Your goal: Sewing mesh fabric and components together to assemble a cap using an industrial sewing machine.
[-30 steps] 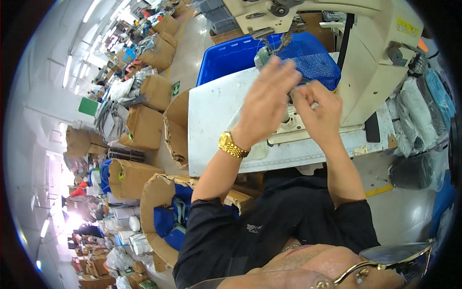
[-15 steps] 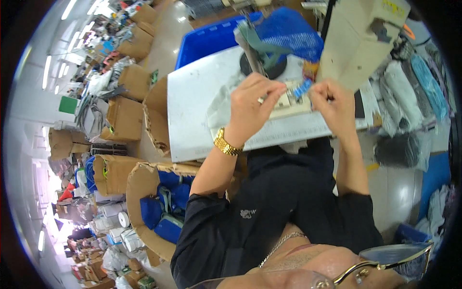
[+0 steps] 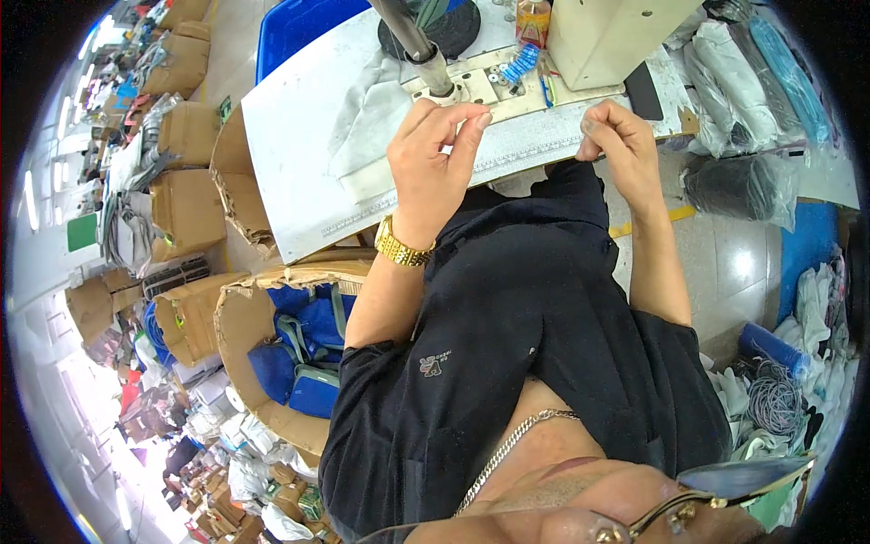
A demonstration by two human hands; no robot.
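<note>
My left hand [image 3: 433,168] is raised over the front edge of a white worktable [image 3: 281,181], thumb and forefinger pinched. My right hand [image 3: 625,154] is held off the table's front edge further right, its fingers curled against the thumb. Anything in either pinch is too fine to make out. Just beyond the hands lies the cream bed plate [image 3: 478,82] of a sewing machine [image 3: 605,45]. A small blue packet [image 3: 521,63] rests on it, beside a slim green-yellow tool [image 3: 546,86]. A metal post [image 3: 405,34] rises beyond my left hand.
Pale grey cloth [image 3: 367,104] lies at the table's left. A bottle with an orange label [image 3: 532,22] and a dark flat object [image 3: 642,91] flank the machine. Left of me, a carton [image 3: 237,335] holds blue bags [image 3: 313,394]. Plastic-wrapped rolls [image 3: 734,72] sit at the right.
The view has shifted, so the table sits higher. My hands have drawn back from the machine bed toward me and further apart. The blue packet, earlier between them, shows on the bed.
</note>
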